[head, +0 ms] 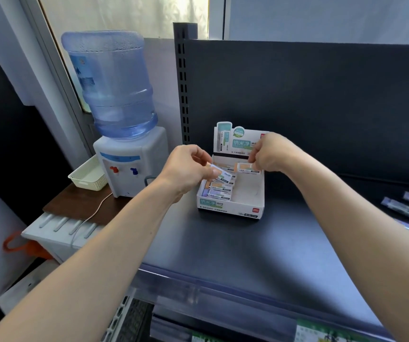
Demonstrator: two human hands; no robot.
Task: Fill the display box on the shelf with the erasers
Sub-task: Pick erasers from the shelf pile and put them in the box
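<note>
White cardboard display box [230,206] at centre of dark grey metal shelf [223,243]. Left grip [186,169] pinching white-sleeved eraser with blue print [222,175], over box's left half. Right grip [270,154] pinching orange-and-white eraser [245,167], over far end of box, partly hiding printed header card. Left half of box: stacked erasers [219,191]. Far right on shelf, well apart: purple wrapped packets [403,208]. Left of shelf: white water dispenser with blue bottle [129,164], cream plastic basket [87,174] just beside, both on brown tabletop [75,206].

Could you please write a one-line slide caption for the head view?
Left hand and right hand hold erasers over the partly filled display box on the shelf.
</note>
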